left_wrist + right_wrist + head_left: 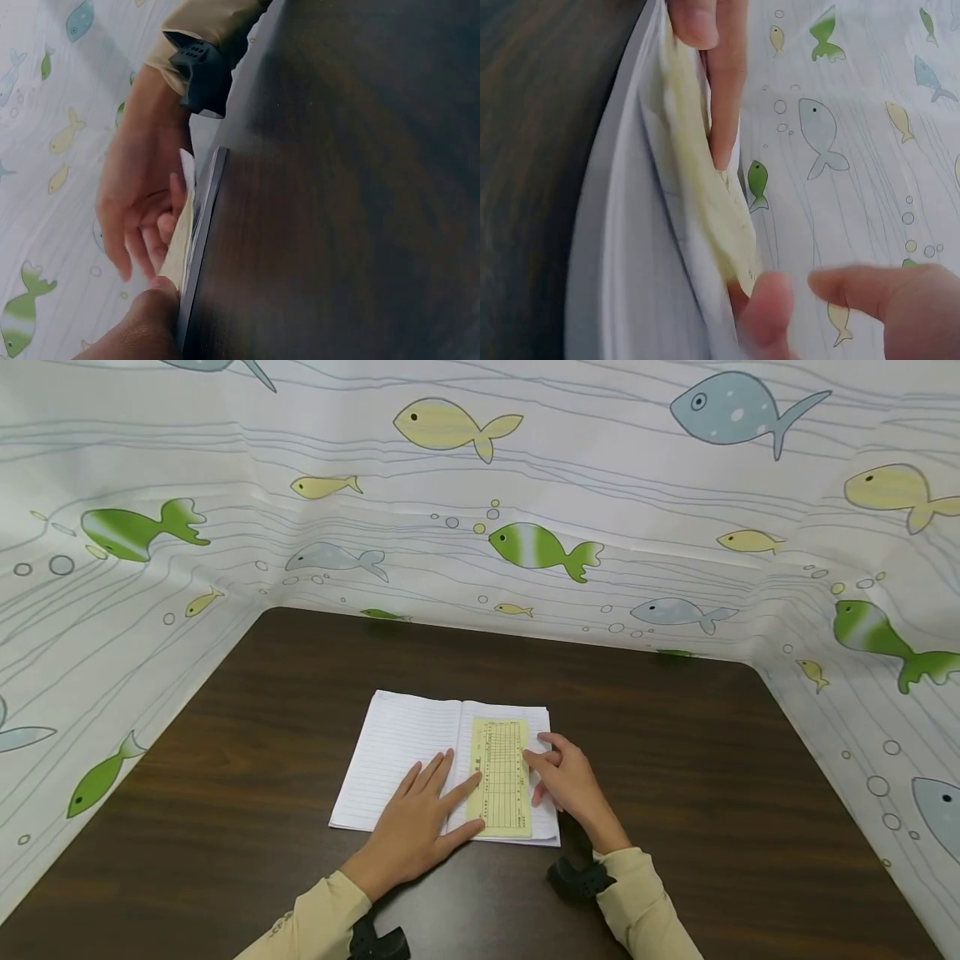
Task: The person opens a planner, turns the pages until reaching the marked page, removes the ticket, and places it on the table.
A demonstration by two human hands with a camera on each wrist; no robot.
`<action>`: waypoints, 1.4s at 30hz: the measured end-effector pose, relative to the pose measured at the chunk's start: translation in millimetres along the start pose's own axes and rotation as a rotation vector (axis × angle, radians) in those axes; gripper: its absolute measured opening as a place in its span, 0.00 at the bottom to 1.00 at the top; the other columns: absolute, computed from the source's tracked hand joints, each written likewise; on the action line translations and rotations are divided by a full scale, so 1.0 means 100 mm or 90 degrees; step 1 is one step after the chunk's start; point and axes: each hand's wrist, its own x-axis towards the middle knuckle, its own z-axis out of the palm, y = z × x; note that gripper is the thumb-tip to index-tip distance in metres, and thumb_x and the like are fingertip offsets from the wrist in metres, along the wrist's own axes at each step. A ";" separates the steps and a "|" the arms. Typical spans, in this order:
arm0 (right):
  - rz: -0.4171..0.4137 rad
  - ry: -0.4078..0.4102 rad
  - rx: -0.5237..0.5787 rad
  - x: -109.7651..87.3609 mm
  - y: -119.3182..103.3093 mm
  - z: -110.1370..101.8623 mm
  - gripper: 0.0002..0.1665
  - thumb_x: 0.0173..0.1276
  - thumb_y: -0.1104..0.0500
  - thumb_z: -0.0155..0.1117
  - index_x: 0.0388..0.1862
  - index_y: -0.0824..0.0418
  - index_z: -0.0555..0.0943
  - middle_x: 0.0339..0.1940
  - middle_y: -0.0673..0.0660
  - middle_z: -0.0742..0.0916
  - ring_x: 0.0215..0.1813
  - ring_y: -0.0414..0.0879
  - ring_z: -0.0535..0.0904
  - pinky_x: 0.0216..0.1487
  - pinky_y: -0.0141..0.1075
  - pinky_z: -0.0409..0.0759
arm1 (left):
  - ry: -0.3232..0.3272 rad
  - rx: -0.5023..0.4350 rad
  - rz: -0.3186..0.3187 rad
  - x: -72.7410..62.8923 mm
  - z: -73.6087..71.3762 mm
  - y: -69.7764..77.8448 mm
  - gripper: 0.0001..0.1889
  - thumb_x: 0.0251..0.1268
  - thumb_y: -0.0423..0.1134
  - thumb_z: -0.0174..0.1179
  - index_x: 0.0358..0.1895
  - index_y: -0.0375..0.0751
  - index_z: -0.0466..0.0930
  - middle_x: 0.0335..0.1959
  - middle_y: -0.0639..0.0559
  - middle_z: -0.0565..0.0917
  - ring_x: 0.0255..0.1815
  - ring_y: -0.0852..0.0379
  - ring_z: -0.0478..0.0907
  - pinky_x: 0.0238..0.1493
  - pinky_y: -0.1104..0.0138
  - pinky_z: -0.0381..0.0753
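An open lined notebook [401,752] lies on the table, with a narrow yellow printed form [504,777] on its right page. My left hand [420,818] is spread across the middle of the notebook, its straight fingers resting on the pages and the form's left side. At the form's right edge is my right hand [573,777], pinching the paper with bent fingers. From the right wrist view, the yellow form [712,202] looks bowed up off the white page. Part of the right hand's grip is hidden by the paper.
The dark brown table [225,735] surrounds the notebook. A white curtain-like sheet [337,427] printed with fish stands along the back and both sides. Each wrist wears a black device, such as the one on the right wrist [581,878].
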 end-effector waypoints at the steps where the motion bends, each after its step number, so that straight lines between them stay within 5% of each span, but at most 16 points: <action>1: 0.003 -0.008 0.004 0.00 0.01 0.01 0.35 0.76 0.54 0.64 0.75 0.68 0.67 0.28 0.55 0.88 0.12 0.43 0.72 0.13 0.30 0.64 | -0.001 0.000 0.001 0.00 0.00 0.00 0.34 0.75 0.67 0.52 0.77 0.56 0.72 0.80 0.36 0.62 0.83 0.42 0.55 0.81 0.45 0.51; 4: 0.002 -0.021 0.019 0.00 0.05 0.01 0.36 0.75 0.57 0.65 0.75 0.69 0.66 0.21 0.55 0.83 0.12 0.41 0.69 0.14 0.30 0.64 | -0.004 0.000 0.003 0.00 0.00 0.01 0.34 0.75 0.66 0.52 0.77 0.56 0.71 0.80 0.36 0.62 0.83 0.41 0.55 0.81 0.44 0.51; 9: -0.030 0.000 0.039 0.05 0.11 -0.07 0.35 0.74 0.62 0.67 0.75 0.70 0.67 0.27 0.55 0.85 0.16 0.41 0.68 0.18 0.31 0.66 | -0.011 0.009 -0.001 -0.01 0.01 0.02 0.36 0.76 0.66 0.51 0.79 0.51 0.67 0.81 0.37 0.61 0.83 0.43 0.54 0.81 0.46 0.50; 13: -0.052 0.045 0.043 0.11 0.18 -0.37 0.34 0.76 0.61 0.66 0.74 0.72 0.67 0.32 0.56 0.87 0.19 0.41 0.69 0.22 0.32 0.69 | -0.022 0.013 -0.009 0.00 0.02 0.02 0.41 0.77 0.66 0.49 0.81 0.41 0.61 0.82 0.39 0.59 0.84 0.45 0.52 0.82 0.47 0.48; 18: -0.005 0.072 -0.065 0.10 0.36 -0.86 0.37 0.78 0.59 0.63 0.78 0.72 0.62 0.34 0.57 0.86 0.24 0.45 0.71 0.26 0.35 0.69 | -0.035 0.007 -0.006 0.00 0.02 0.03 0.42 0.77 0.66 0.48 0.81 0.39 0.60 0.82 0.39 0.58 0.84 0.45 0.51 0.82 0.47 0.47; 23: 0.000 0.070 -0.204 0.06 0.50 -1.11 0.40 0.78 0.60 0.63 0.79 0.74 0.58 0.42 0.63 0.89 0.33 0.50 0.77 0.37 0.42 0.75 | -0.034 0.022 -0.006 -0.01 0.02 0.02 0.42 0.77 0.67 0.48 0.81 0.40 0.60 0.82 0.40 0.58 0.84 0.45 0.51 0.82 0.47 0.47; 28: -0.021 0.091 -0.259 0.06 0.51 -1.19 0.41 0.77 0.59 0.64 0.80 0.72 0.58 0.44 0.65 0.89 0.36 0.52 0.78 0.43 0.46 0.76 | -0.026 0.026 -0.002 -0.01 0.02 0.01 0.43 0.77 0.68 0.48 0.81 0.40 0.60 0.82 0.39 0.58 0.84 0.45 0.51 0.82 0.47 0.47; 42: -0.028 0.104 -0.313 0.05 0.56 -1.24 0.42 0.74 0.60 0.66 0.78 0.74 0.59 0.46 0.67 0.86 0.34 0.50 0.77 0.41 0.46 0.77 | -0.016 0.027 0.005 -0.03 0.00 0.01 0.44 0.76 0.68 0.50 0.81 0.38 0.60 0.82 0.38 0.58 0.83 0.44 0.53 0.82 0.47 0.50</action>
